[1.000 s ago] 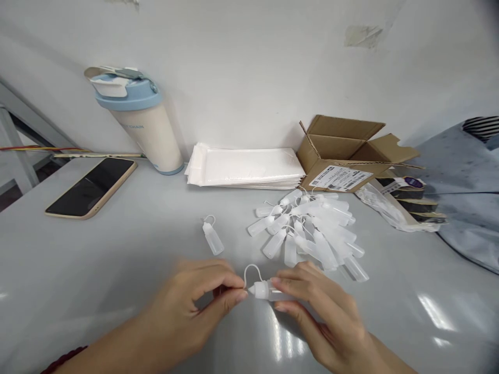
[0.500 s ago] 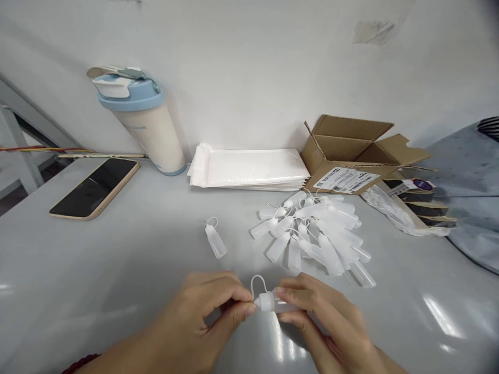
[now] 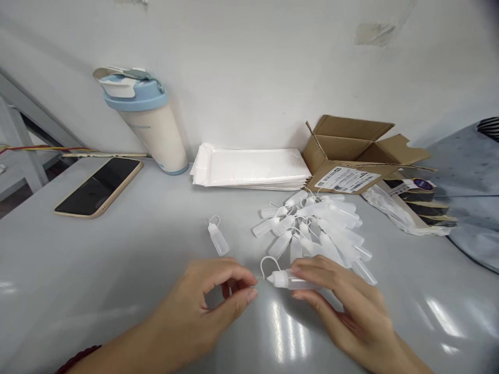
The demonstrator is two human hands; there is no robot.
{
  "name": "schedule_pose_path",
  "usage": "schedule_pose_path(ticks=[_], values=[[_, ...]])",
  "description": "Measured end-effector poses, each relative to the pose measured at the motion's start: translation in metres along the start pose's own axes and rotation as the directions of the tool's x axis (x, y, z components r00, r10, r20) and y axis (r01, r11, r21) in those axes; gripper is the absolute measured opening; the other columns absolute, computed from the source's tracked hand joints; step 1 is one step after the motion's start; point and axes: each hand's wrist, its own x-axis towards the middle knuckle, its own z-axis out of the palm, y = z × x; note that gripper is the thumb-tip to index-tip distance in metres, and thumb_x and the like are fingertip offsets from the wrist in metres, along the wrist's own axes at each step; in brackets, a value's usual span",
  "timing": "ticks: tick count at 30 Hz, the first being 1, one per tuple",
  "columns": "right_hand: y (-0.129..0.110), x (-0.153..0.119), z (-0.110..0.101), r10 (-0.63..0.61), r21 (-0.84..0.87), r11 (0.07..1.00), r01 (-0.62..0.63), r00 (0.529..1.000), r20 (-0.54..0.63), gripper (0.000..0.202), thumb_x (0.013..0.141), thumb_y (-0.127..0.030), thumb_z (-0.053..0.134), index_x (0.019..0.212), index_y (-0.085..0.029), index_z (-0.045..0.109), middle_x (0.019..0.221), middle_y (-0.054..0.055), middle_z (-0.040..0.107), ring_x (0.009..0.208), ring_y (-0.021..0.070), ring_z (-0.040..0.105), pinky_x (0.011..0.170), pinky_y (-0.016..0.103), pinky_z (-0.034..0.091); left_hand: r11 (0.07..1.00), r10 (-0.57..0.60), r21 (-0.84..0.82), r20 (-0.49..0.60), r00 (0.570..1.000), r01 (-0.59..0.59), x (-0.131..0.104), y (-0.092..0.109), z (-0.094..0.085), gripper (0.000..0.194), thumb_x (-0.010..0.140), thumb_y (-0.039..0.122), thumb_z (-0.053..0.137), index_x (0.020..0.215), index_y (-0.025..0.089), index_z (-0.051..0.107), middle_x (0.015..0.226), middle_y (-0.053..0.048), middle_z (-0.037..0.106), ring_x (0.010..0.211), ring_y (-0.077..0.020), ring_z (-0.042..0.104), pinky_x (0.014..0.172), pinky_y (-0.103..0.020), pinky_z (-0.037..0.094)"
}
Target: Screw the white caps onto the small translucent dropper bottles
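Observation:
Between the fingers of my right hand (image 3: 343,306) is a small translucent squeeze bottle (image 3: 286,279), lying sideways with its pointed white tip toward the left and a thin looped strap above it. My left hand (image 3: 218,306) is just left of that tip, its thumb and index finger slightly apart with nothing visible between them. One similar bottle (image 3: 219,240) lies alone beyond my left hand. A pile of several such bottles (image 3: 323,223) spreads behind my right hand, which hides part of it.
Along the wall stand a cream tumbler (image 3: 156,130) with a blue lid, a stack of white packets (image 3: 257,166) and an open cardboard box (image 3: 331,166). A phone (image 3: 99,187) lies at the left. Plastic-wrapped items (image 3: 417,208) are on the right, beside grey fabric (image 3: 471,192).
My left fingers have let go of the bottle's tip and parted. My right hand has moved the bottle slightly up and to the right.

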Motion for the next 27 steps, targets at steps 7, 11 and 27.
schedule_pose_path(ticks=[7, 11, 27], values=[[-0.003, 0.0, 0.003, -0.02, 0.017, 1.0, 0.019, 0.999, 0.046, 0.023, 0.088, -0.004, 0.056, 0.108, -0.014, 0.061, 0.091, 0.009, 0.071, 0.082, 0.0217, 0.07, 0.066, 0.033, 0.059, 0.997, 0.08, -0.016, -0.025, 0.996, -0.08, -0.001, -0.004, 0.003, 0.014, 0.089, 0.024, 0.056, 0.083, 0.021, 0.068, 0.069, 0.002, 0.065, 0.063, -0.012, 0.058, 0.057, -0.02, 0.045], [-0.003, -0.002, 0.006, -0.021, 0.02, 1.0, 0.02, 0.998, 0.056, 0.022, 0.091, -0.007, 0.055, 0.11, -0.016, 0.06, 0.092, 0.009, 0.073, 0.084, 0.021, 0.07, 0.067, 0.032, 0.06, 0.981, 0.191, 0.024, -0.019, 0.981, -0.19, -0.001, -0.011, 0.006, 0.017, 0.091, 0.019, 0.053, 0.081, 0.018, 0.067, 0.065, 0.002, 0.063, 0.058, -0.0101, 0.056, 0.056, -0.02, 0.042], [-0.004, -0.009, 0.017, 0.056, 0.158, 0.985, -0.07, 0.994, 0.092, 0.02, 0.093, -0.009, 0.054, 0.112, -0.012, 0.058, 0.089, 0.01, 0.069, 0.078, 0.0172, 0.065, 0.066, 0.026, 0.056, 0.967, 0.234, 0.098, 0.036, 0.972, -0.236, 0.002, -0.013, 0.001, 0.02, 0.094, 0.021, 0.05, 0.082, 0.02, 0.065, 0.068, 0.002, 0.063, 0.06, -0.0114, 0.058, 0.057, -0.021, 0.043]])
